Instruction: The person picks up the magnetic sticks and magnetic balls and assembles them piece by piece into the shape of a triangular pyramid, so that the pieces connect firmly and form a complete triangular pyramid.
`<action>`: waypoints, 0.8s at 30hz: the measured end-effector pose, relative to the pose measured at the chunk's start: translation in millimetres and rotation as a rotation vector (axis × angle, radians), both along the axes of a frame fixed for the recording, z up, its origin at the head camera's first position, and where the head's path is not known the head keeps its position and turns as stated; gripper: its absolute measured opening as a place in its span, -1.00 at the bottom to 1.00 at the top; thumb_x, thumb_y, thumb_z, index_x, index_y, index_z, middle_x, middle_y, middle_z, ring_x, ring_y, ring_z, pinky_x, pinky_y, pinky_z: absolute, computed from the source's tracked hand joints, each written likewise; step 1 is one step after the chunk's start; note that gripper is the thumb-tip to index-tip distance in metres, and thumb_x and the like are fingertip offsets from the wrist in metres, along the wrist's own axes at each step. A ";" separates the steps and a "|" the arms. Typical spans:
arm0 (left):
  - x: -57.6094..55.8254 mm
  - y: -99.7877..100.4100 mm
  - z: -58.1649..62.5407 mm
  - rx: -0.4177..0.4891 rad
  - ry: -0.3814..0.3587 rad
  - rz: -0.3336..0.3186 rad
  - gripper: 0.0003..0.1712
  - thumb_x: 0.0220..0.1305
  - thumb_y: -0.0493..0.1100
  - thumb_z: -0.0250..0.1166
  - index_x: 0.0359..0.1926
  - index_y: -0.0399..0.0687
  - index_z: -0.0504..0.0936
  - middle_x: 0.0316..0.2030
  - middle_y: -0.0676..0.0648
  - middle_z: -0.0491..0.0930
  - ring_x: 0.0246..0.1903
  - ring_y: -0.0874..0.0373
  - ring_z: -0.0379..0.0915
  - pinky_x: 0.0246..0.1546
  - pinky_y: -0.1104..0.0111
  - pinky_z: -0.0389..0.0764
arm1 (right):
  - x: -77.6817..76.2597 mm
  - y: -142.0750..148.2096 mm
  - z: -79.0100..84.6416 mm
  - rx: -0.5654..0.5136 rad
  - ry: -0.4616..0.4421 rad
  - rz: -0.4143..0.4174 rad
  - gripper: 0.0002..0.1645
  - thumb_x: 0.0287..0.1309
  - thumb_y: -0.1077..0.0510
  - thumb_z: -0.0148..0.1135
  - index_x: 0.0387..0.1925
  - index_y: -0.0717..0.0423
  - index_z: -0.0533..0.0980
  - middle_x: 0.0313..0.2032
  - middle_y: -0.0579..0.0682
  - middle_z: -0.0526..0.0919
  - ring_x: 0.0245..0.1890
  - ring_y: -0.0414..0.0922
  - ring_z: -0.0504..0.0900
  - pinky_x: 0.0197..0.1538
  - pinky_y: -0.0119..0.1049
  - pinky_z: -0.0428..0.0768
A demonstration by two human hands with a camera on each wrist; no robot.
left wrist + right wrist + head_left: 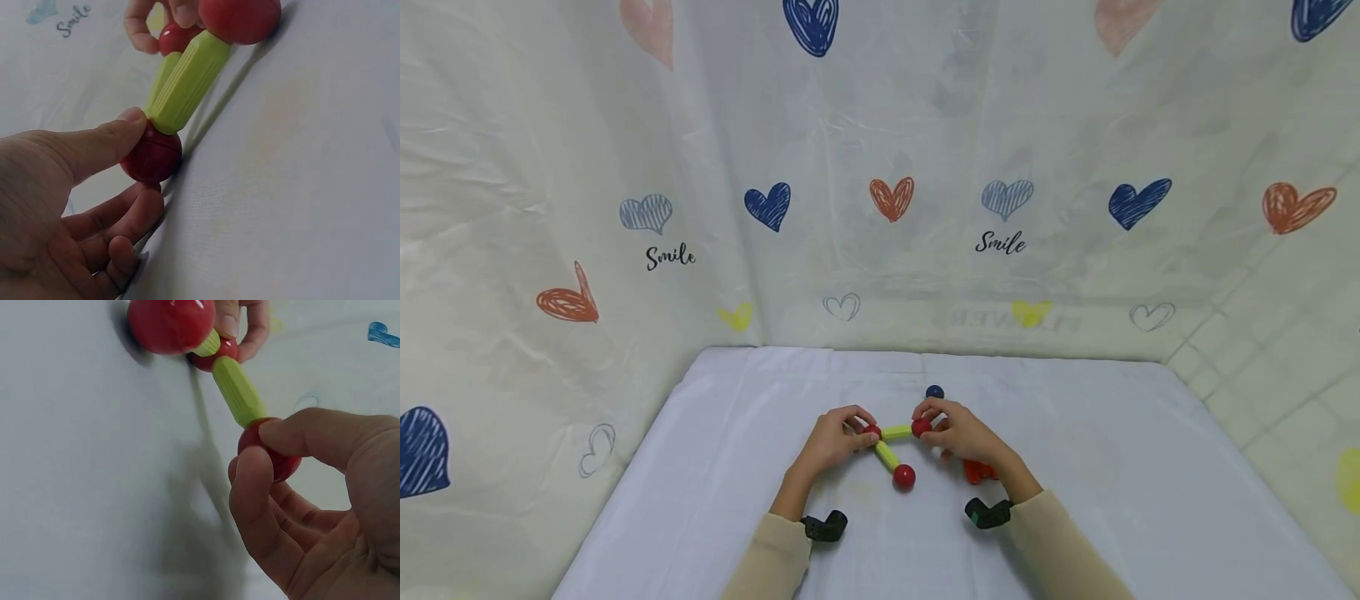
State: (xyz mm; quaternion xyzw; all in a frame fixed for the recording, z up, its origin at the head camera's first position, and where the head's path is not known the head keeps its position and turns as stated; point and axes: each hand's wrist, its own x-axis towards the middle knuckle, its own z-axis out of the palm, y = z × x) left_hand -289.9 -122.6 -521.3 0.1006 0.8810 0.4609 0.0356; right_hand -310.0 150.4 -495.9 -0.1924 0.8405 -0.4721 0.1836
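Three red balls and two yellow-green rods make one joined piece with a bend in it. At the bend, my left hand (pixel 837 437) pinches the corner ball (pixel 153 156) between thumb and fingers. One rod (pixel 896 432) runs from there to the right, ending in a ball (pixel 275 450) that my right hand (pixel 958 431) grips with thumb and fingertips. The other rod (pixel 887 455) slants toward the front, and its red end ball (pixel 904 477) is held by neither hand.
A dark blue ball (pixel 934 392) shows just behind my right hand. Orange-red pieces (pixel 979 472) lie beside my right wrist, partly covered by it. The white-covered table (pixel 760 375) meets a heart-printed curtain (pixel 940 275) at the back.
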 end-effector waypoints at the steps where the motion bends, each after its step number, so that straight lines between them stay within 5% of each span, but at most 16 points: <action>1: 0.0 0.1 -0.3 -0.003 0.002 0.001 -0.80 0.19 -0.03 0.52 -0.17 0.17 0.72 -0.32 0.04 0.71 -0.44 0.19 0.48 -0.38 0.34 0.47 | 0.2 -1.1 -0.4 0.001 0.002 -0.001 -0.67 0.31 0.25 0.30 0.07 0.01 0.51 0.04 0.14 0.57 -0.21 -0.01 0.65 -0.39 -0.20 0.70; 24: 1.6 3.8 -1.1 -0.024 -0.006 0.015 -0.80 0.23 -0.02 0.50 -0.15 0.17 0.70 -0.31 0.04 0.66 -0.42 0.18 0.45 -0.38 0.34 0.44 | 9.4 -5.0 4.1 0.147 0.049 -0.030 -0.68 0.26 0.24 0.37 0.00 -0.06 0.53 0.01 0.09 0.62 -0.29 -0.10 0.60 -0.33 -0.21 0.68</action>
